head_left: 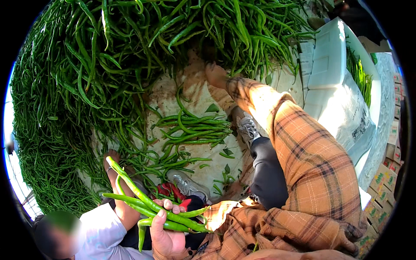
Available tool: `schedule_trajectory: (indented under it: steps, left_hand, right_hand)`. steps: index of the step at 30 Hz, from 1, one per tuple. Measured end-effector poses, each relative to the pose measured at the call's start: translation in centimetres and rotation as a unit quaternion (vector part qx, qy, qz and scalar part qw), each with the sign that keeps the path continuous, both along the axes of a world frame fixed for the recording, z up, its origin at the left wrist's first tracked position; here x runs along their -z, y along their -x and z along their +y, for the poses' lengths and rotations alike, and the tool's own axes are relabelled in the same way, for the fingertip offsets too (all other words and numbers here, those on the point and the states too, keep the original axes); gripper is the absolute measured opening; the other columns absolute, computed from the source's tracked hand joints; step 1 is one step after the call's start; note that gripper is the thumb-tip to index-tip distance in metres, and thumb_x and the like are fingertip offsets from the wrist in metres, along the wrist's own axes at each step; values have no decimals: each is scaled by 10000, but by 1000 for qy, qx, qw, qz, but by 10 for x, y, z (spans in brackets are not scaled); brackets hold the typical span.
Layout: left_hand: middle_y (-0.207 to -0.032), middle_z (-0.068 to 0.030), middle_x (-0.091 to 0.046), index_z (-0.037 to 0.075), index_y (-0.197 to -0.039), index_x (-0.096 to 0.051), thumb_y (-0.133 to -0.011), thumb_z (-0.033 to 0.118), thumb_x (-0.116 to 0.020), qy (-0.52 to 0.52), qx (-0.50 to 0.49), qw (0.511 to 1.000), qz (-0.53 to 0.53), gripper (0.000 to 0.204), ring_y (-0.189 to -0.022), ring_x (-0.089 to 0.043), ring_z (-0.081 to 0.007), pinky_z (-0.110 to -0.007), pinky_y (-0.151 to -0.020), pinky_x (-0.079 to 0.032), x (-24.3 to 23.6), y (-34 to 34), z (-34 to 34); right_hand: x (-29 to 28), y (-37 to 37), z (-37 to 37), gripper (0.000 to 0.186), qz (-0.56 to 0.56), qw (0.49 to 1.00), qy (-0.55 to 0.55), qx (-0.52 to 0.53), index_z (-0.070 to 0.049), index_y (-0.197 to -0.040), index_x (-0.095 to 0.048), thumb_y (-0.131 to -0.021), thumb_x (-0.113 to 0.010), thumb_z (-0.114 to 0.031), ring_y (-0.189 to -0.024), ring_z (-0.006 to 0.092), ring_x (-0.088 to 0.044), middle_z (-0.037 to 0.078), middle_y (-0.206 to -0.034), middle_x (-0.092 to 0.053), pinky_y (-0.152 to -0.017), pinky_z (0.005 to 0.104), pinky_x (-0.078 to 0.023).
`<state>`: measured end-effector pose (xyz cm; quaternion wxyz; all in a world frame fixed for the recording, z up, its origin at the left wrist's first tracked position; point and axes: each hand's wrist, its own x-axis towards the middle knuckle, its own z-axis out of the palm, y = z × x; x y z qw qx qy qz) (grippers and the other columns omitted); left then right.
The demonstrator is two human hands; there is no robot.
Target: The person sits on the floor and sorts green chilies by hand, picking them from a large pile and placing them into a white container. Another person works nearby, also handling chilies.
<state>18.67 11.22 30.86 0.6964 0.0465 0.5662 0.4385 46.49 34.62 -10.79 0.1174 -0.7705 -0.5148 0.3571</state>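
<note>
My left hand (170, 232) is closed around several long green chili peppers (149, 207), held up near my body with their tips pointing away. My right arm, in an orange-brown plaid sleeve, stretches forward to the large chili pile. There my right hand (216, 74) touches the pile's near edge, its fingers in shadow and partly hidden under the peppers. Between my hands, a small batch of loose chili peppers (197, 130) lies roughly lined up on a pale, soiled sheet (167, 89).
A white foam box (327, 52) with plastic lining and green chilies stands at the right. Printed cartons (381, 186) are stacked beyond it. At lower left, a person in a white shirt (102, 232) reaches toward the heap. Grey sneakers (248, 129) rest on the sheet.
</note>
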Motion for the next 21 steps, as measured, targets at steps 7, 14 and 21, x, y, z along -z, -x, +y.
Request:
schedule_trajectory:
  steps: [7,14,21]
  left_hand:
    - [-965,-44,-497,88,-1080,-439,-876,109,-542,-15,-5,1000,20,229,-853,-502,-170,-391,-864,-423,-3,3,-6]
    - [-958,-47,-507,82,-1036,-456,-831,116,-584,-1,-5,1000,13,245,-874,-494,-177,-392,-878,-409,4,7,-6]
    - [-954,-53,-511,79,-1034,-453,-826,119,-597,-2,-16,1000,19,256,-867,-498,-180,-390,-873,-412,1,10,-14]
  right_hand:
    - [-67,43,-73,235,316,947,53,30,55,-1033,-509,-868,-575,-100,-610,204,-594,114,-735,-586,-535,314,-524]
    - [-113,65,-152,200,515,845,113,-91,23,-1062,-500,-909,-549,-96,-706,118,-594,48,-823,-575,-606,265,-540]
    - [-162,80,-168,268,566,805,176,33,34,-1107,-498,-881,-581,-83,-705,159,-629,100,-932,-605,-602,276,-563]
